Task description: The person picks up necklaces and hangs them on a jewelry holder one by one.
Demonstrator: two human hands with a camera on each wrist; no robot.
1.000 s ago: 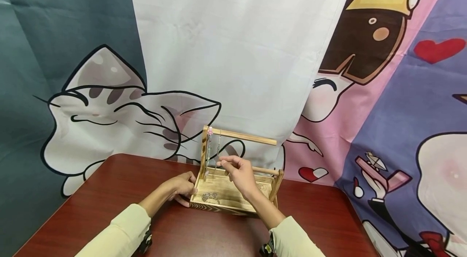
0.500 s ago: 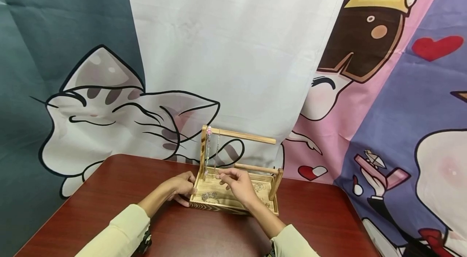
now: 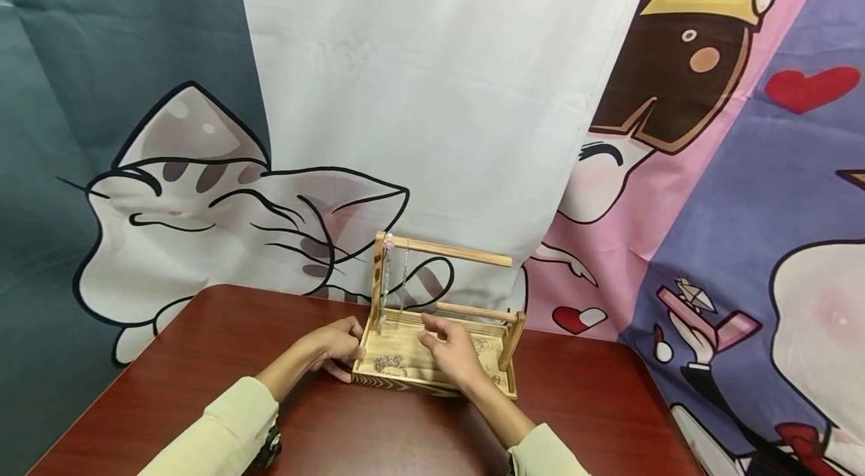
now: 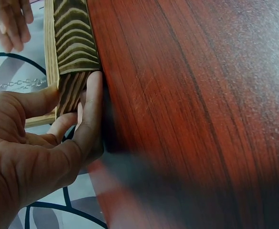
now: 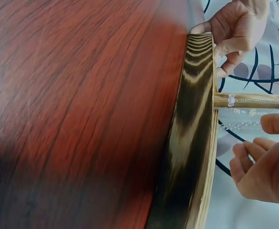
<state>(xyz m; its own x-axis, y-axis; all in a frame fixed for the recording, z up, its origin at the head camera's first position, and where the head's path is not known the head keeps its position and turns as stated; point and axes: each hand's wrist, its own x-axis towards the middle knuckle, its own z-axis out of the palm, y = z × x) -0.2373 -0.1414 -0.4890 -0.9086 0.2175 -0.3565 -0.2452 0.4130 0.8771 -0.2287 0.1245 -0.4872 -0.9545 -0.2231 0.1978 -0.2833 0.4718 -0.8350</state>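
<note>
A wooden jewelry stand (image 3: 400, 344) with a shallow tray sits on the table. My left hand (image 3: 336, 344) grips the tray's left end; in the left wrist view its thumb lies on the rim and its fingers reach around the end wall. Over the tray, my right hand (image 3: 451, 352) hovers with loosely bent fingers, holding nothing. Left of it, a thin silver chain (image 3: 405, 273) hangs from the upper bar (image 3: 459, 252). A beaded strand with a pink piece (image 3: 388, 242) hangs beside the post. A chain heap (image 3: 390, 364) lies in the tray's front left.
Small ring-like pieces (image 3: 482, 346) lie at the tray's right side. A shorter lower bar (image 3: 476, 312) crosses the stand's right part. The red-brown table (image 3: 595, 401) surrounds the stand, and a printed cartoon curtain (image 3: 432, 85) hangs behind it.
The right hand has let go of the hanging silver chain and drawn a little to the right and down. The left hand keeps its place on the tray.
</note>
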